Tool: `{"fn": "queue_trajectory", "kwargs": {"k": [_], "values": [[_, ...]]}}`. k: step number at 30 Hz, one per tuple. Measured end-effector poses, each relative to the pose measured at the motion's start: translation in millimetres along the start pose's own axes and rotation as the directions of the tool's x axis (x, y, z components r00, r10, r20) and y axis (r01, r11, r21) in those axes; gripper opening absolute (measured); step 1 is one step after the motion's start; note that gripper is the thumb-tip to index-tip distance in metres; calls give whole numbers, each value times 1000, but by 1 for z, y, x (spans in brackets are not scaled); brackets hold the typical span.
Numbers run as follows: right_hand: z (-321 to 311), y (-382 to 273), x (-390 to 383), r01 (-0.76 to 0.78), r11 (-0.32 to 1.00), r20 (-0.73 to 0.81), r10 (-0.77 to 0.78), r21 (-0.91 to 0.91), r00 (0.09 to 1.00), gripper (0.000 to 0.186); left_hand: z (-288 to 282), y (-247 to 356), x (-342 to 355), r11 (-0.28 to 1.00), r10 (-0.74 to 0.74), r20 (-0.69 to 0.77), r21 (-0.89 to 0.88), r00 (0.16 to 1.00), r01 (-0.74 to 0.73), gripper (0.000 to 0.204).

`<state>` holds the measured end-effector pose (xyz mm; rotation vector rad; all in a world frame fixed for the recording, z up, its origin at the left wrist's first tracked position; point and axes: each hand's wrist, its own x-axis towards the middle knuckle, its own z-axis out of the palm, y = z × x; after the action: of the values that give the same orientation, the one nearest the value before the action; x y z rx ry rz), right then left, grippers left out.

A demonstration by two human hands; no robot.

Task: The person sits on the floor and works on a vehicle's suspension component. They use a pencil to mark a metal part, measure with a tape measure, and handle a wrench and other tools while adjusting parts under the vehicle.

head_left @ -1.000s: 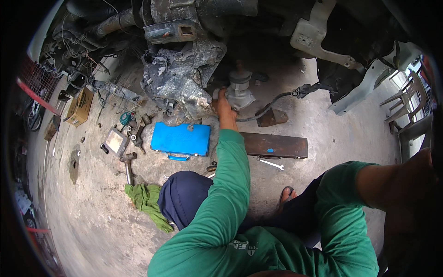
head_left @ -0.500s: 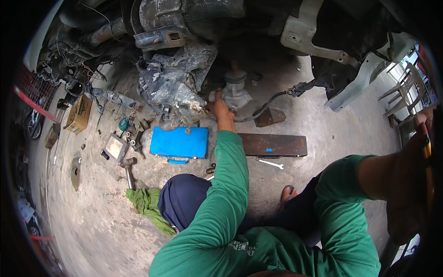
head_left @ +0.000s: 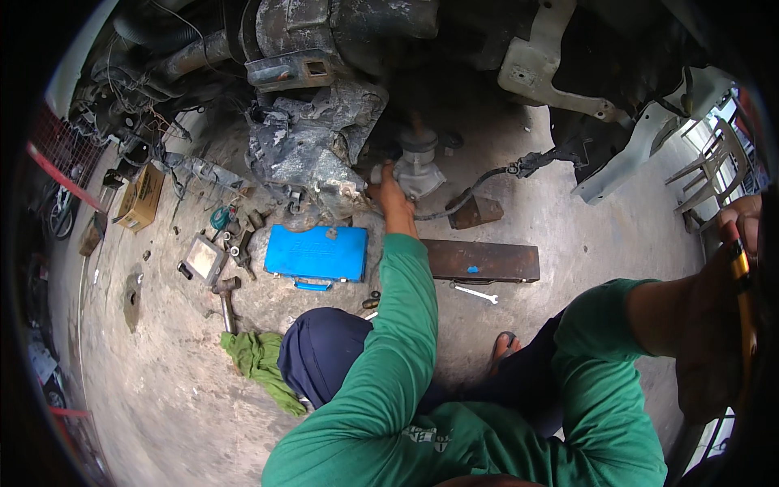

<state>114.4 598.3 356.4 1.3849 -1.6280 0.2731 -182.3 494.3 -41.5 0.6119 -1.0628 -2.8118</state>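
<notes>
The grey metal part under the vehicle, just beyond the blue case, is gripped by the left hand. A yellow-handled tool is clasped in the raised right hand, well right of the case. The part seems steadied for work; next, the tool must be brought to it.

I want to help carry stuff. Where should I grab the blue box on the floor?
Take the blue case by its handle, the small loop on the long edge facing the person's knee. The case lies flat and shut on the concrete, so reaching down from above to that near edge looks easiest. A small loose part sits on the lid; lift it off first.
</notes>
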Motion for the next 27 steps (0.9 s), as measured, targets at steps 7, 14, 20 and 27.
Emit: {"fn": "queue_trajectory", "kwargs": {"k": [7,14,20,27], "values": [[3,4,0,-7,1000,28,7,-2,1000,36,3,0,-11,999,-30,3,10,1000,30,72],[8,16,5,40,999,34,-40,11,999,36,6,3,-15,997,-57,16,-54,998,58,63],[11,28,9,109,993,40,-111,44,993,36,5,21,-26,998,-54,75,-22,996,55,76],[15,29,15,97,995,79,-100,32,992,33,4,29,-32,994,-101,134,-30,986,106,69]]}}
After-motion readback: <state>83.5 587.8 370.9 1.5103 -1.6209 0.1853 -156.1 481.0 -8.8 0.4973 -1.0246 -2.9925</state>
